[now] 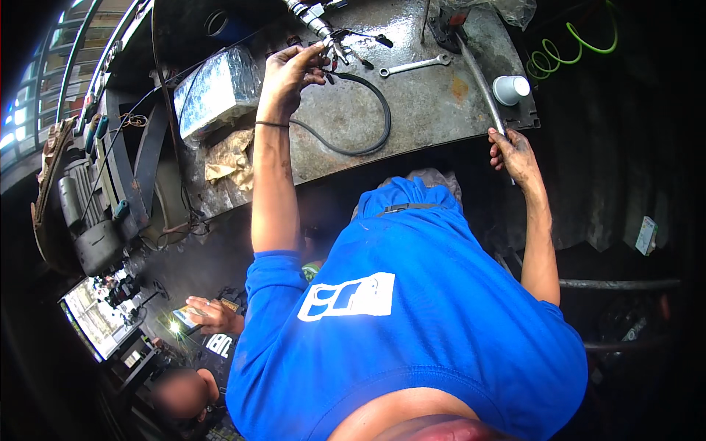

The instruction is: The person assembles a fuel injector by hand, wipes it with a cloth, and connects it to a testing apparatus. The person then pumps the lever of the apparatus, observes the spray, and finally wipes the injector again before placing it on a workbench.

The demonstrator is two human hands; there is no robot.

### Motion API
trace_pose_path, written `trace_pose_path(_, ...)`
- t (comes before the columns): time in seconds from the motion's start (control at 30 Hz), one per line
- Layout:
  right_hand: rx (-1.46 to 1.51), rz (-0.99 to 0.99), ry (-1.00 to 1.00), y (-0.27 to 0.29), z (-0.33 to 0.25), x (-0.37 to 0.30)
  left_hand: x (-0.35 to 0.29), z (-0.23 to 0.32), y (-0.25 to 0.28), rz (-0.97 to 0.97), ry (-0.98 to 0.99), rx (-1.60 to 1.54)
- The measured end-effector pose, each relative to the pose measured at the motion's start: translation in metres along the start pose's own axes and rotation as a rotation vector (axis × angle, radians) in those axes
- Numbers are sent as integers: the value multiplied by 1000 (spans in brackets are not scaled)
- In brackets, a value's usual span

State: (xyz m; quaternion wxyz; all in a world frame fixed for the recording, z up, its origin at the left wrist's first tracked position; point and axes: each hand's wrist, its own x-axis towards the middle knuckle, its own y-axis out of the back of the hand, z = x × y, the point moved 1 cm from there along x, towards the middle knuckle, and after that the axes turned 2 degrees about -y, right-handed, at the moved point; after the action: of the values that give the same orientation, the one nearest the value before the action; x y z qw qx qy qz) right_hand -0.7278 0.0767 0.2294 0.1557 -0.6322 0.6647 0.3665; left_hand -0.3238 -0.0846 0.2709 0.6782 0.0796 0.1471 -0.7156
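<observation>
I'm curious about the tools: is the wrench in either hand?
No, the wrench lies on the metal bench, apart from the left hand and right hand.

my left hand (293, 72) has its fingertips at the forked end of a silvery metal part (315, 22) with dark leads; i cannot tell exactly what they pinch. a black cable (387, 110) loops across the worktop (334, 110) toward my left wrist. my right hand (517, 158) is wrapped around a long metal bar (482, 82), with a white cup (510, 90) just beside it. a wrench (415, 66) lies between cable and bar. left of my forearm are a plastic-wrapped box (215, 92) and crumpled brown paper (230, 159).
</observation>
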Motion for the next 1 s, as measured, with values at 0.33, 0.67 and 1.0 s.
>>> trace_pose_path(0.33, -103, 11, -123, 3, -18, -21, 3, -6, -2, -29, 13, -85)
trace_pose_path(0.67, -140, 21, -131, 1, -17, -21, -7, -4, 11, -26, 14, -152)
trace_pose_path(1.0, -410, 117, -77, 13, -56, -29, -133, -191, 149, 1146, -78, 712)
